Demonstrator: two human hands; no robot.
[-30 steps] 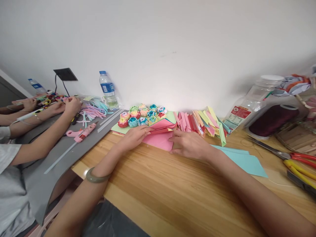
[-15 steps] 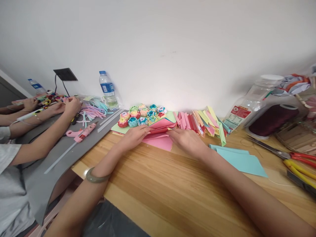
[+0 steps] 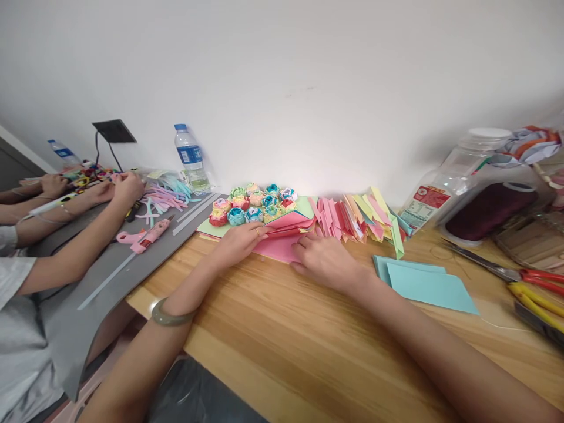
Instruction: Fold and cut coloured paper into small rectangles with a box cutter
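Head view: a paper stack (image 3: 293,222) of pink and red sheets lies on the wooden table (image 3: 282,329), its near edges lifted, with a pink sheet (image 3: 275,249) below them on the person's side.
Left hand (image 3: 240,241): at the stack's left front, fingertips closed on the lifted edges.
Right hand (image 3: 326,258): at the stack's right front, fingers bent and touching the pink sheet; from where I stand I can't tell if they grip it.
Paper flowers (image 3: 254,215): many-coloured, grouped just left of and behind the stack.
Folded papers (image 3: 352,218): a row of pink, red, orange and yellow, just right of the stack.
Light-blue sheets (image 3: 432,286): flat, right of the stack and nearer the person.
Bottle (image 3: 190,158): blue-capped, upright, left of and beyond the stack.
Glue gun (image 3: 147,237): pink, lying well left of the stack on a grey sheet (image 3: 110,283).
Neighbour's hand (image 3: 127,188): farther left of the stack, fingers bent around something too small to make out.
Plastic jar (image 3: 440,179): white-lidded, well right of the stack.
Red-handled tool (image 3: 506,272): farthest right of the stack, its tip toward the jar.
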